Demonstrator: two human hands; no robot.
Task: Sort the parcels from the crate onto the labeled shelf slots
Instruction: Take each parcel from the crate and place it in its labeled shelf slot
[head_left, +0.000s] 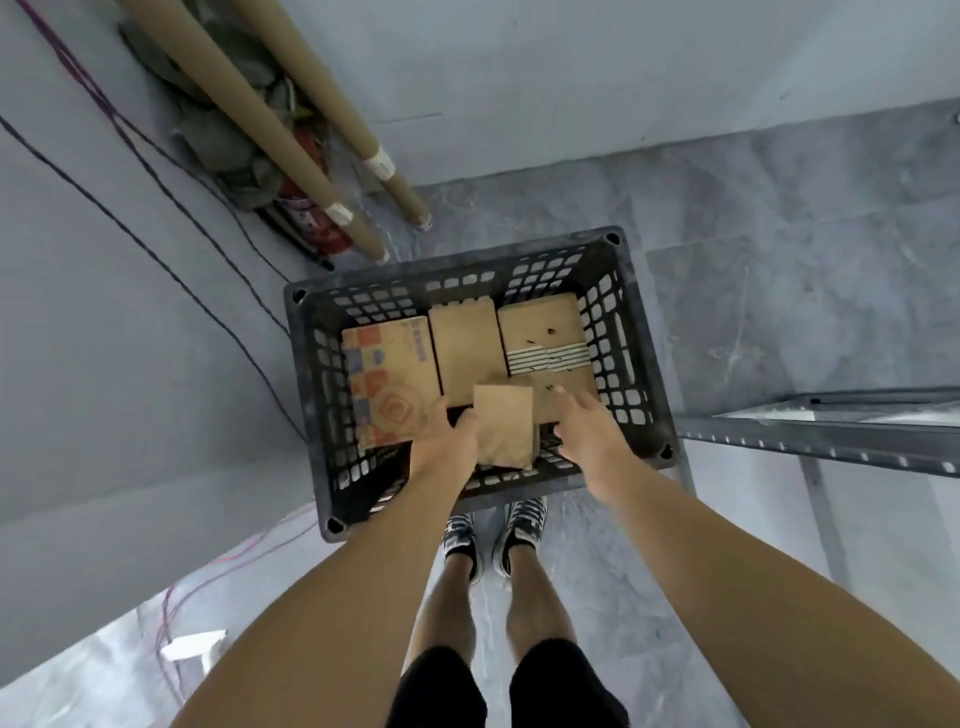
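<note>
Head view: one crate (452, 260), three boxes (467, 353); left grip (447, 441) holds one parcel (504, 426), right grip (587, 431) apart.

Black perforated plastic crate (613, 291) stands on the floor. Inside it, three cardboard parcels sit side by side: printed box (389, 374) at 9 o'clock, plain box (465, 348) at 12 o'clock, striped box (543, 338) at 2 o'clock. Small brown parcel (504, 431), at 6 o'clock, is gripped by the left hand (441, 441).

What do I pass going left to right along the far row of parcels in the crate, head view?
Printed box with orange and blue graphics → plain brown box → brown box with white stripes. The small brown parcel in the left hand lies nearer, overlapping them, so it is left out.
</note>
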